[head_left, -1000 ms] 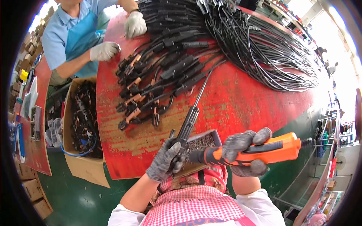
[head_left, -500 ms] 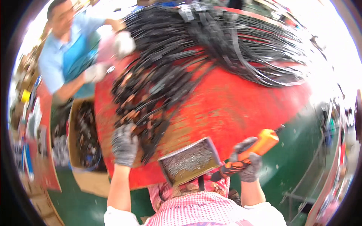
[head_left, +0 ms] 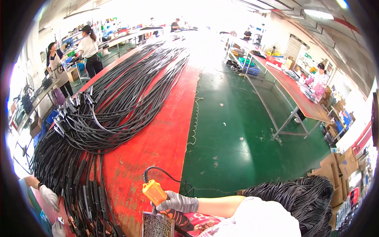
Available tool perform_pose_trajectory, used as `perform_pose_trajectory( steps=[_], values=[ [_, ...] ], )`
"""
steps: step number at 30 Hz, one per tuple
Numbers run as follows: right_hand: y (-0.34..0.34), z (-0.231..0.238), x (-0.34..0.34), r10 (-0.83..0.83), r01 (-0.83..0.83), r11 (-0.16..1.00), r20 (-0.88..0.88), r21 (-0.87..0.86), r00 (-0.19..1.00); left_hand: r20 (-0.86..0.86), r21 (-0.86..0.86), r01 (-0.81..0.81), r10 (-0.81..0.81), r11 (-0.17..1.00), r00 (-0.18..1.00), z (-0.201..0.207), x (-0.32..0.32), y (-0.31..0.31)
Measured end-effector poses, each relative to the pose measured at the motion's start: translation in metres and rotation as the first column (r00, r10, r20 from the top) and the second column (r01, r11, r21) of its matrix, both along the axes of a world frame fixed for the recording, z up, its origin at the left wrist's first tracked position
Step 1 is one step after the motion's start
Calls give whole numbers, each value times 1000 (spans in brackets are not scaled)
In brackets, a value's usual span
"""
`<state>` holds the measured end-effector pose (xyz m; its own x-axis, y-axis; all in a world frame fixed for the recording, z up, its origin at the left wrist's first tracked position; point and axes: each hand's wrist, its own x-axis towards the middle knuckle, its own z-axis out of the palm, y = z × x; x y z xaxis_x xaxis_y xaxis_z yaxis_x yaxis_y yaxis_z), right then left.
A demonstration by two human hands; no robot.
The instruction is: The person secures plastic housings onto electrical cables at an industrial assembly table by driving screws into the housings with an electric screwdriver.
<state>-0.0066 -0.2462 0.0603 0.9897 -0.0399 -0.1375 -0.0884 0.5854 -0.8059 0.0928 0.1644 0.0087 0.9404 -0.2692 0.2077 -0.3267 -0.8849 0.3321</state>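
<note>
My right hand (head_left: 175, 202), in a grey knit glove, is wrapped round an orange-and-black electric screwdriver (head_left: 154, 192). A black cord loops from the tool's orange end, and its black nose points down toward the lower edge. Just below is a tray (head_left: 173, 229) of small metal screws (head_left: 156, 226), cut off by the lower edge. My left hand is out of view. To the left, black cables with dark blocky ends (head_left: 85, 197) lie on the red table (head_left: 130, 173).
At the lower left are a co-worker's gloved hands (head_left: 49, 196). Long bundles of black cable (head_left: 130, 102) cover the table's left side. Coiled black cable (head_left: 292, 201) is heaped at my right, beside cardboard boxes (head_left: 335, 170). Beyond the green floor (head_left: 225, 142) stands another long table (head_left: 284, 77).
The view has swung up and to the right, showing more of the room. My left hand, earlier on the cable ends, has left the picture. The right hand still holds the screwdriver.
</note>
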Motion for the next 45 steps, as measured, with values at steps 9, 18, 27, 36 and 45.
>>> perform_pose_trajectory(
  steps=[9, 18, 27, 36, 45],
  values=[
    [-41, -52, -22, 45, -143, 946, -319, -290, 947, -2, -248, -156, 161, 956, 987, -30, -47, 1],
    [-17, -45, -19, 194, -281, 943, -394, -177, 899, 18, -190, -60, 64, 980, 998, -5, -58, -73],
    [6, -44, -14, 216, -362, 846, -368, -391, 904, -46, -179, -162, 157, 970, 987, -34, -94, -59],
    [27, -44, -3, 278, -381, 853, -307, -356, 910, 104, 10, 61, -61, 998, 993, -7, -107, -83],
    [-2, -63, -7, 154, -206, 931, -187, -302, 970, -134, -185, -151, 127, 971, 983, -7, -100, -82]
  ],
)
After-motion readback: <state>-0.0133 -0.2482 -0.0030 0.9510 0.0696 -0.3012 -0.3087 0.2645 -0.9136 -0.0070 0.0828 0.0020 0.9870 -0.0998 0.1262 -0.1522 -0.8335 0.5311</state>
